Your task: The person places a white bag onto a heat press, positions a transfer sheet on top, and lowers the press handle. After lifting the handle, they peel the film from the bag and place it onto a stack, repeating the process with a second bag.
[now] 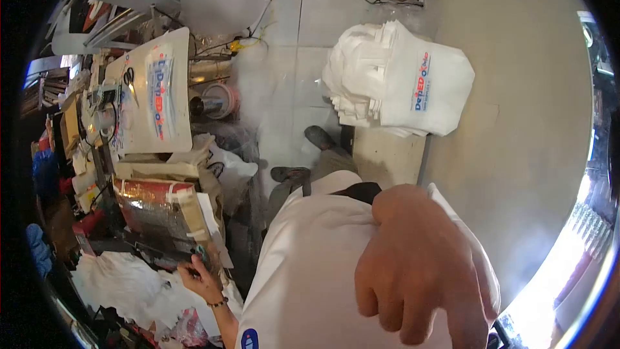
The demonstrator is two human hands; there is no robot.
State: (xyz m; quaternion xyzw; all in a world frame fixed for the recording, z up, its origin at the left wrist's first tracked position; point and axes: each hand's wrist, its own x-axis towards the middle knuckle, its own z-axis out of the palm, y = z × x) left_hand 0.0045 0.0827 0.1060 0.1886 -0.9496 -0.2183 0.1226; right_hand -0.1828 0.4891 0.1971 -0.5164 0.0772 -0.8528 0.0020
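My right hand looms close to the camera, in front of my white shirt. Its fingers bend downward with gaps at their tips, and one finger runs out at the bottom edge; I see nothing held. My left hand, with a beaded bracelet at the wrist, hangs at the lower left. Its thumb and fingers are loosely bent and apart. Just beyond them is a small teal and dark item, too small to name. White crumpled cloth lies to the left of that hand.
A stack of white printed bags rests on a pale surface ahead. Left of the tiled floor, a board carries scissors and a printed sheet. Nearer is a plastic-wrapped box. A beige wall stands right.
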